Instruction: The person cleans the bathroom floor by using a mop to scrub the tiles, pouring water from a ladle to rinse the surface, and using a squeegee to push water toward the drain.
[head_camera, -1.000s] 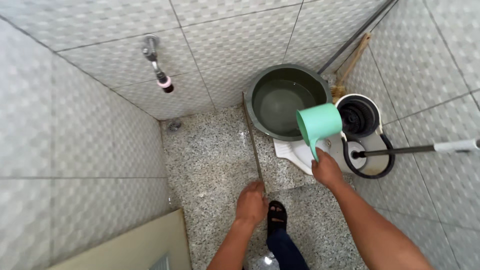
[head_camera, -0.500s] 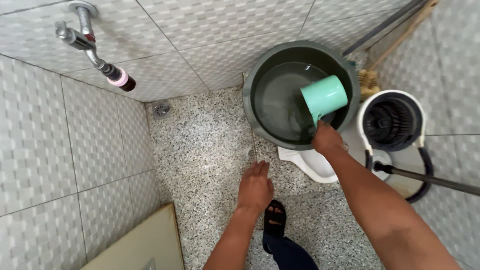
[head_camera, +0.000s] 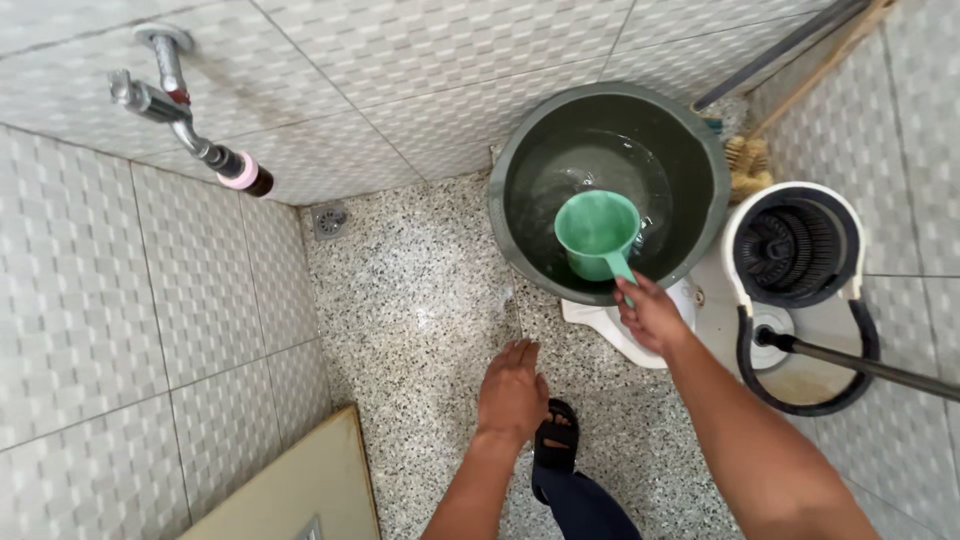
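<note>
My right hand (head_camera: 650, 315) grips the handle of a green plastic scoop (head_camera: 597, 234). The scoop sits upright over the near side of a large dark grey basin (head_camera: 700, 150) that holds rippling water. My left hand (head_camera: 511, 390) hangs flat over the speckled floor, fingers together and holding nothing. A thin straight rod runs along the floor from just past its fingertips toward the basin. My sandalled foot (head_camera: 555, 445) stands right beside that hand.
A white squat toilet pan (head_camera: 620, 335) lies under the basin's near edge. A spin mop bucket (head_camera: 795, 255) with its dark mop handle (head_camera: 880, 367) stands at the right. A wall tap (head_camera: 185, 125) and a floor drain (head_camera: 328, 219) are at the left. Tiled walls close in.
The scoop went from tipped on its side over the basin to upright, and the water now ripples. My left hand stayed low by my foot.
</note>
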